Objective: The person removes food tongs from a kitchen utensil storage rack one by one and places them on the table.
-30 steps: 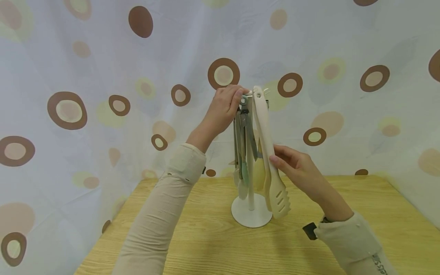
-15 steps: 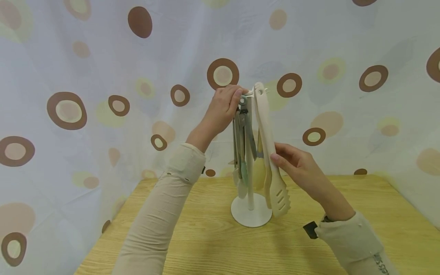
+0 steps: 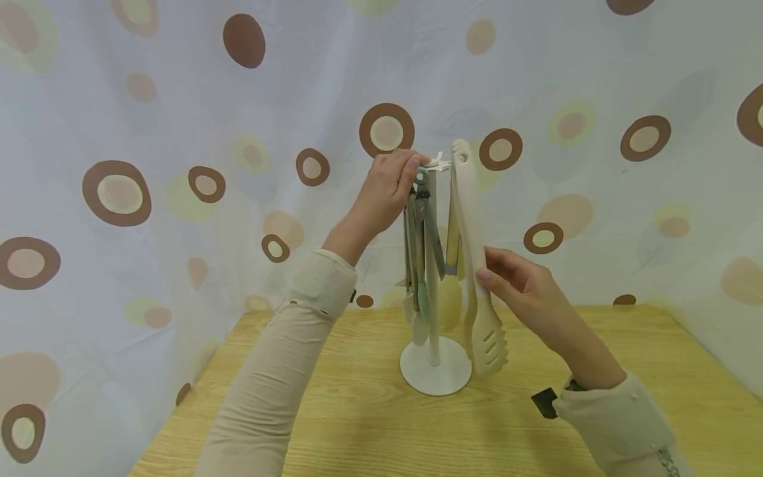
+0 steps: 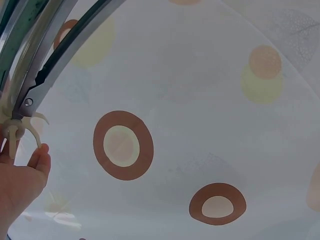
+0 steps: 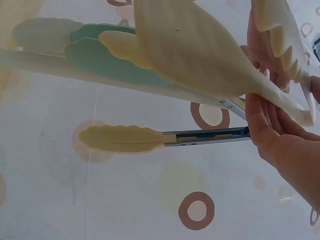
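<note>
My left hand grips the top of a white utensil stand, and in the left wrist view its fingers are at the curved hooks. With my right hand I pinch a pair of cream serving tongs by the arms. They stand nearly upright just right of the hooks, slotted, toothed head down. Their hole end is apart from the hooks. Metal tongs with grey and green heads hang beneath my left hand. Yellow-headed tongs hang behind the cream ones.
The stand's round white base rests on a wooden table. Behind the table hangs a pale curtain with brown and yellow circles. A black strap end sticks out from my right cuff.
My right hand has moved the cream tongs slightly up and to the right, away from the hooks, so a gap now shows. The left hand stays on the stand top.
</note>
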Demonstrator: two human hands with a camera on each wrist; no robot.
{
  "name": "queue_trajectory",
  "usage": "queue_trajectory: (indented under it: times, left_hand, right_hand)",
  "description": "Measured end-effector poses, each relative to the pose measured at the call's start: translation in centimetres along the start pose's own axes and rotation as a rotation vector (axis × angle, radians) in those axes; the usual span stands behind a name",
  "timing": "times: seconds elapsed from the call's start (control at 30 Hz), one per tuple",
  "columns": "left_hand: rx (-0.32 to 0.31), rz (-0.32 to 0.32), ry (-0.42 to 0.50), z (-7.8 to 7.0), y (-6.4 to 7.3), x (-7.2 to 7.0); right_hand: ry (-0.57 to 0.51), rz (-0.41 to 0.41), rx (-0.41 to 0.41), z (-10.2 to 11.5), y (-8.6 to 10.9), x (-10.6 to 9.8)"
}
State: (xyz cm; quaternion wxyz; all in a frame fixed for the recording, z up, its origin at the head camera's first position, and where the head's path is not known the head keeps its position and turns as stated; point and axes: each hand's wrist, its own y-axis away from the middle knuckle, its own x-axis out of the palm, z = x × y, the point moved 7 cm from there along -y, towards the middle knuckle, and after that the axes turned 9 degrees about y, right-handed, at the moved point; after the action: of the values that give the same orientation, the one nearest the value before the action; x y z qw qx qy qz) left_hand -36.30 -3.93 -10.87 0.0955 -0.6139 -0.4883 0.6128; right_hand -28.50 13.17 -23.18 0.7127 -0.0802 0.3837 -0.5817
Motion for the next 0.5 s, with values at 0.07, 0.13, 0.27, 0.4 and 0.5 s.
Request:
queue_trajectory:
  times: [0.07,0.13,0.27,0.4,0.5]
  left_hand:
    - [-0.001,0.001,-0.001,0.0,0.0,0.0]
    - [-0.005,0.002,-0.002,0.0,0.1,0.0]
    - [-0.012,0.008,-0.002,0.1,0.1,0.0]
    - [-0.015,0.011,-0.003,0.1,0.1,0.1]
    - [-0.017,0.01,-0.006,0.1,0.1,0.1]
  right_hand:
    - [0.008,-0.013,0.011,0.0,0.1,-0.1]
    - [0.026,-0.03,0.031,0.0,0.2,-0.3]
    - [0.055,-0.067,0.074,-0.2,0.4,-0.8]
    - [0.086,-0.093,0.106,-0.6,0.7,-1.3]
    - [0.109,-0.11,0.124,-0.8,0.9,-1.7]
